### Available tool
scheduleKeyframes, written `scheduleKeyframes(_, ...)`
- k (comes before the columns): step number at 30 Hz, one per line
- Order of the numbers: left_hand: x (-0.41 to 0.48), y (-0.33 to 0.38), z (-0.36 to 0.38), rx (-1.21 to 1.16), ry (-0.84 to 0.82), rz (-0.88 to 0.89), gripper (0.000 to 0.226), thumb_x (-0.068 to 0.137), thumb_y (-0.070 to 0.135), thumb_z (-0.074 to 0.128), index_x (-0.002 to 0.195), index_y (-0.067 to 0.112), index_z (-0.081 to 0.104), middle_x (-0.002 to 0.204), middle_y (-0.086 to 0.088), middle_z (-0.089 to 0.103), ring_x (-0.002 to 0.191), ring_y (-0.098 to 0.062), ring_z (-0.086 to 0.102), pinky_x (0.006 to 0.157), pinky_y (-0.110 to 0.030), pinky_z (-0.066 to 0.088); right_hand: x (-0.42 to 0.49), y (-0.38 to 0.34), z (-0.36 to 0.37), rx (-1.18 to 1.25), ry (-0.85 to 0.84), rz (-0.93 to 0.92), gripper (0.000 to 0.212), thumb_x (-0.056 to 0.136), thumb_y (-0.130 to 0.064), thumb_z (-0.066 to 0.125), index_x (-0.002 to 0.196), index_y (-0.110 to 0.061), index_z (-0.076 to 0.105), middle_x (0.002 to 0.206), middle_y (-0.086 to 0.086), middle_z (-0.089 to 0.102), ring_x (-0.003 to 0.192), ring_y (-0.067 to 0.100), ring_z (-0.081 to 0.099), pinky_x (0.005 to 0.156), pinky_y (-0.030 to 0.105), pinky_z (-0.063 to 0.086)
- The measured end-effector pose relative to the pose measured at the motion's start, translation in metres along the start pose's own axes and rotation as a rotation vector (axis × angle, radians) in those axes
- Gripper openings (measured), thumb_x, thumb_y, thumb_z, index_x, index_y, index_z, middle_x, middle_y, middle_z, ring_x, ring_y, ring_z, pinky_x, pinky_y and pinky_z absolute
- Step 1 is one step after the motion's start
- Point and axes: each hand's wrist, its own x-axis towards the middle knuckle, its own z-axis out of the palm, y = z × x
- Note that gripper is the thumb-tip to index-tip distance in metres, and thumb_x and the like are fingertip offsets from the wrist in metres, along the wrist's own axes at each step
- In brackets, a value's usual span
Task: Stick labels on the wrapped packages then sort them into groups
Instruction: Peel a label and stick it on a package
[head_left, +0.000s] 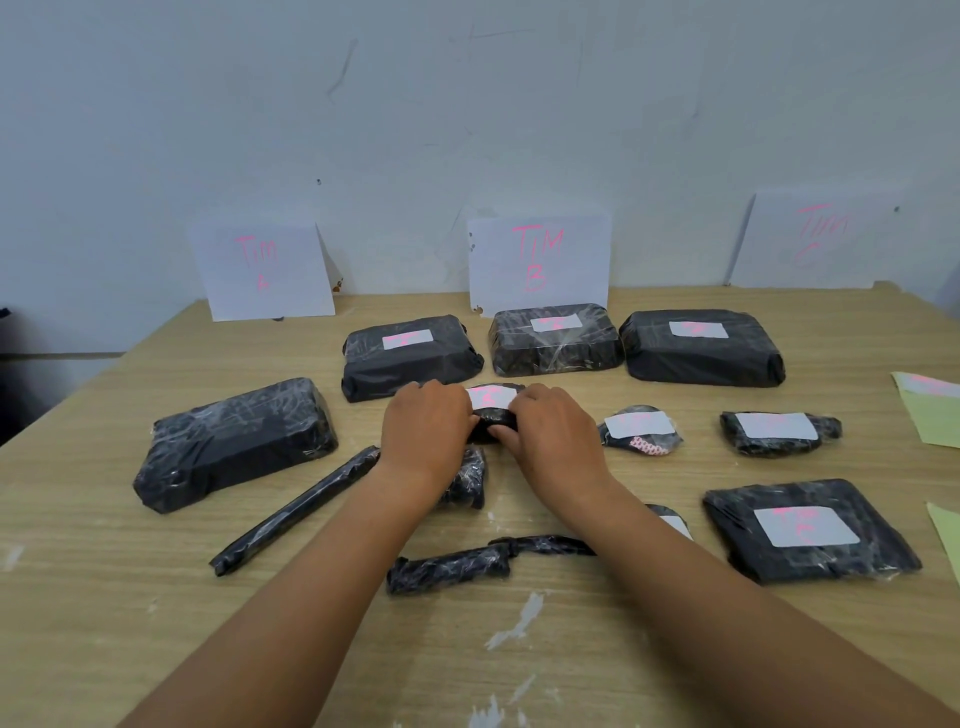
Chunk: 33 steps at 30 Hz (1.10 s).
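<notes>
Near the middle of the frame, a small black package (493, 422) sits on the wooden table (156, 597) with a white label (491, 397) on its top. The left hand (423, 431) curls over its left end, and the right hand (550, 436) grips its right end with the thumb against the front, so both hands hold it with bent fingers. Behind it, a row of three labelled packages (553, 345) runs across the upper middle, below paper signs (537, 260) with pink writing that lean on the wall. At the left lies a large package (234, 441) with no label showing, and below it a long thin package (296, 506). Another narrow package (483, 564) lies lower centre between the forearms. To the right are two small labelled packages (779, 431) and, lower right, a flat labelled package (808, 530). Green sheets (935, 415) lie at the right edge.
</notes>
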Motion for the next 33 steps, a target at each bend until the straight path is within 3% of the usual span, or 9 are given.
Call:
scheduleKeyframes(6,-0.003,0.001,0.000,-0.102,0.021,-0.103,0.027,0.094,0.039,0.054,0.082,0.016,0.064,0.084,-0.003,0.067,0.077,-0.021,0.059,0.064,-0.029,0.042,0.000,0.005,0.001,0.081,0.004,0.072,0.035,0.092,-0.045,0.054,0.102,-0.012,0.061,0.107,0.004,0.057,0.094,0.021,0.054,0.067,0.030,0.041)
scheduleKeyframes(10,-0.003,-0.002,0.002,-0.312,0.060,-0.064,0.023,0.090,0.027,0.062,0.110,0.019,0.056,0.112,0.001,0.053,0.096,-0.017,0.054,0.073,-0.027,0.043,0.001,0.012,0.001,0.202,0.058,0.043,0.032,0.093,-0.043,0.054,0.111,-0.016,0.056,0.115,0.001,0.050,0.097,0.023,0.054,0.074,0.038,0.049)
scheduleKeyframes(12,0.001,-0.005,0.003,-0.326,-0.010,0.017,0.039,0.092,0.023,0.059,0.129,0.021,0.048,0.130,0.002,0.047,0.114,-0.018,0.047,0.086,-0.029,0.044,0.003,0.014,0.001,0.175,0.056,-0.054,0.036,0.095,-0.037,0.050,0.127,-0.020,0.052,0.126,-0.002,0.048,0.109,0.022,0.048,0.082,0.036,0.047)
scheduleKeyframes(15,0.007,-0.007,-0.003,-0.272,-0.193,0.101,0.050,0.098,0.020,0.047,0.146,0.023,0.032,0.153,0.003,0.031,0.141,-0.018,0.027,0.110,-0.036,0.030,0.006,0.012,0.003,0.110,-0.038,-0.145,0.042,0.100,-0.034,0.041,0.140,-0.022,0.042,0.146,-0.006,0.040,0.124,0.023,0.037,0.098,0.037,0.040)
scheduleKeyframes(19,0.010,-0.007,-0.005,-0.188,-0.382,0.085,0.049,0.103,0.020,0.032,0.150,0.026,0.019,0.157,0.001,0.020,0.143,-0.022,0.023,0.115,-0.044,0.022,0.007,0.010,0.005,0.013,-0.112,-0.148,0.044,0.102,-0.032,0.034,0.145,-0.020,0.032,0.152,-0.005,0.035,0.128,0.025,0.035,0.097,0.039,0.037)
scheduleKeyframes(23,0.011,-0.006,0.000,-0.135,-0.377,0.047,0.045,0.102,0.023,0.032,0.147,0.021,0.026,0.151,-0.002,0.036,0.130,-0.027,0.043,0.106,-0.044,0.031,0.003,0.007,0.007,-0.023,-0.086,-0.085,0.041,0.102,-0.034,0.035,0.139,-0.019,0.041,0.145,-0.003,0.044,0.123,0.026,0.039,0.093,0.038,0.034)
scheduleKeyframes(27,0.009,-0.001,-0.003,-0.078,-0.342,0.037,0.039,0.102,0.023,0.033,0.141,0.015,0.033,0.144,-0.007,0.045,0.122,-0.029,0.049,0.099,-0.043,0.036,0.001,0.006,0.005,-0.062,-0.047,-0.036,0.034,0.100,-0.039,0.038,0.120,-0.017,0.054,0.127,-0.002,0.058,0.111,0.026,0.046,0.081,0.035,0.033)
scheduleKeyframes(30,0.006,0.000,-0.004,-0.064,-0.225,0.005,0.025,0.102,0.026,0.037,0.119,0.015,0.052,0.118,-0.010,0.062,0.106,-0.029,0.057,0.079,-0.036,0.041,0.002,0.006,-0.001,-0.081,-0.041,-0.022,0.033,0.098,-0.041,0.042,0.109,-0.015,0.059,0.115,0.001,0.063,0.107,0.026,0.048,0.074,0.033,0.030)
scheduleKeyframes(33,0.002,-0.002,-0.003,-0.054,-0.100,-0.012,0.025,0.099,0.033,0.044,0.100,0.018,0.064,0.096,-0.004,0.067,0.090,-0.025,0.060,0.063,-0.030,0.035,0.000,0.006,-0.003,-0.063,0.001,-0.037,0.033,0.097,-0.040,0.046,0.113,-0.014,0.059,0.116,0.004,0.061,0.107,0.025,0.049,0.080,0.033,0.037)
